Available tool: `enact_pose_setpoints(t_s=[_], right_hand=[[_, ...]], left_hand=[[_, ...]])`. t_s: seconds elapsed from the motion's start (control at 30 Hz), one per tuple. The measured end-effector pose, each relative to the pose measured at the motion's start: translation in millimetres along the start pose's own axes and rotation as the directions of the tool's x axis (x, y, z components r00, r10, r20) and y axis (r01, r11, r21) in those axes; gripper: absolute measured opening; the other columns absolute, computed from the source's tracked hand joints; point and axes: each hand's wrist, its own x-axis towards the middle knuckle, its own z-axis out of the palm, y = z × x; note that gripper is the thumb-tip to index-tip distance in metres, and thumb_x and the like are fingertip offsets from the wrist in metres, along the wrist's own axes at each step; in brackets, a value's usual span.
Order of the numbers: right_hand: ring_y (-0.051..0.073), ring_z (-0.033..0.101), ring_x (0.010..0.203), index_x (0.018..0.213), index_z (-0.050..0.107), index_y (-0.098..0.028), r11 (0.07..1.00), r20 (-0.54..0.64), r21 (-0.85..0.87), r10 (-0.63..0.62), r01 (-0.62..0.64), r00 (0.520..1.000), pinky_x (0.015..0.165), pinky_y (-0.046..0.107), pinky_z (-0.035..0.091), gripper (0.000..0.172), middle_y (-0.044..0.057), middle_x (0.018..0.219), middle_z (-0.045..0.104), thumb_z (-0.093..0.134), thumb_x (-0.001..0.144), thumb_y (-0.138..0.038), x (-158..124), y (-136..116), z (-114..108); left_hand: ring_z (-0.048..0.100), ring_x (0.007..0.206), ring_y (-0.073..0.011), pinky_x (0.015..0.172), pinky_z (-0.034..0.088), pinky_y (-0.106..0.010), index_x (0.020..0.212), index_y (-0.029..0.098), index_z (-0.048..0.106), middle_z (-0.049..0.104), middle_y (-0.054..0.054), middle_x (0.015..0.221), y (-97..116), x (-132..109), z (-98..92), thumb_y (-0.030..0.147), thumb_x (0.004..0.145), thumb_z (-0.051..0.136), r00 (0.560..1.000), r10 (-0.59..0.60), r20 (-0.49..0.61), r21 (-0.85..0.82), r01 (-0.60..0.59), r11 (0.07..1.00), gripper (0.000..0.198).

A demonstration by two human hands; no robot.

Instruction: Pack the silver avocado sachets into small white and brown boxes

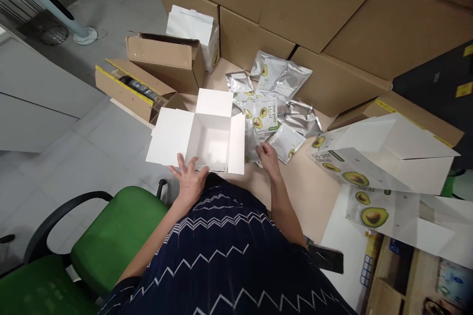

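Observation:
A white cardboard box [212, 140] stands with its top flaps folded out, its inside facing up and bare. My left hand [190, 177] rests on the box's near edge, fingers spread over the rim and a side flap. To the right of the box, my right hand [269, 158] pinches the edge of a silver pouch [252, 144]. Beyond it lies a loose pile of silver and white pouches; a printed pouch [261, 114] on top shows avocados and the words "Su-per Meal". Another pouch [287, 142] lies just right of my right hand.
Brown cartons [288, 4] are stacked behind the table. Open brown boxes [162, 53] and a white box [199, 29] stand at the left back. Avocado-printed boxes [354, 167] are on the right. A green chair [114, 236] is at the lower left, and a black phone-like slab [327, 258] lies at the lower right.

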Motion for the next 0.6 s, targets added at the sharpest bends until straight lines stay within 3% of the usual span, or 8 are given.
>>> enact_pose_setpoints(t_s=[0.17,0.23,0.3,0.37,0.43,0.5,0.57,0.6], right_hand=[[0.018,0.061,0.076,0.097,0.061,-0.022,0.984,-0.282,0.166,0.107,-0.061,0.954,0.073,0.031,0.050,0.028,0.004,0.086,0.067,0.044,0.097,-0.044,-2.5,-16.8,-70.4],[0.019,0.061,0.078,0.100,0.064,-0.022,0.987,-0.441,0.158,0.095,-0.027,0.892,0.074,0.034,0.051,0.030,0.004,0.086,0.066,0.047,0.096,-0.047,-6.9,-32.6,-97.0],[0.020,0.062,0.082,0.102,0.064,-0.023,0.991,-0.600,0.135,0.078,0.004,0.796,0.077,0.037,0.052,0.030,0.005,0.089,0.065,0.048,0.097,-0.048,-10.7,-53.2,-116.4],[0.020,0.063,0.086,0.102,0.063,-0.025,0.988,-0.712,0.139,0.053,0.067,0.700,0.081,0.039,0.053,0.027,0.005,0.092,0.064,0.049,0.098,-0.047,-11.8,-75.5,-125.9],[0.018,0.063,0.086,0.103,0.062,-0.025,0.972,-0.745,0.162,0.009,0.168,0.667,0.081,0.037,0.053,0.023,0.003,0.092,0.064,0.050,0.099,-0.045,-9.3,-95.3,-124.7],[0.016,0.062,0.080,0.105,0.061,-0.026,0.954,-0.647,0.184,-0.064,0.237,0.760,0.075,0.032,0.052,0.021,0.001,0.091,0.065,0.048,0.101,-0.042,-3.7,-109.7,-114.1],[0.015,0.061,0.075,0.109,0.060,-0.026,0.956,-0.384,0.164,-0.165,0.243,0.909,0.069,0.029,0.050,0.024,0.000,0.090,0.066,0.040,0.104,-0.039,3.5,-118.4,-97.4],[0.015,0.061,0.075,0.109,0.061,-0.026,0.962,-0.213,0.127,-0.210,0.240,0.954,0.067,0.028,0.048,0.026,0.001,0.091,0.068,0.037,0.105,-0.036,7.2,-121.2,-87.7]], left_hand=[[0.001,0.150,-0.0560,0.098,0.014,-0.093,0.097,0.028,0.074,0.055,-0.011,0.137,9.5,-3.9,6.0,0.022,0.090,0.064,0.994,0.114,-0.001,0.000,-0.114,0.994,0.014],[0.002,0.150,-0.0548,0.100,0.015,-0.092,0.097,0.028,0.074,0.055,-0.011,0.137,14.2,-4.0,8.6,0.019,0.089,0.065,0.987,0.158,0.003,-0.012,-0.158,0.987,0.016],[0.002,0.151,-0.0534,0.102,0.014,-0.091,0.098,0.029,0.074,0.056,-0.010,0.138,19.0,-3.4,10.9,0.018,0.089,0.063,0.980,0.197,0.016,-0.032,-0.197,0.980,0.018],[0.004,0.152,-0.0523,0.104,0.013,-0.090,0.100,0.030,0.073,0.056,-0.008,0.139,22.5,-2.0,12.5,0.017,0.091,0.061,0.972,0.230,0.046,-0.046,-0.228,0.973,0.019],[0.008,0.153,-0.0502,0.106,0.011,-0.088,0.101,0.030,0.072,0.057,-0.007,0.140,24.1,-0.4,13.5,0.018,0.092,0.059,0.964,0.253,0.081,-0.052,-0.249,0.967,0.020],[0.017,0.152,-0.0469,0.109,0.009,-0.085,0.102,0.031,0.071,0.060,-0.006,0.138,23.8,1.0,14.5,0.020,0.093,0.059,0.959,0.265,0.100,-0.061,-0.260,0.964,0.019],[0.031,0.148,-0.0429,0.112,0.009,-0.083,0.101,0.031,0.071,0.065,-0.004,0.130,22.7,1.7,15.5,0.024,0.095,0.059,0.955,0.278,0.106,-0.079,-0.270,0.960,0.016],[0.039,0.143,-0.0406,0.113,0.009,-0.081,0.102,0.032,0.071,0.068,-0.004,0.124,22.1,1.8,16.0,0.027,0.096,0.058,0.953,0.283,0.111,-0.085,-0.275,0.958,0.015]])
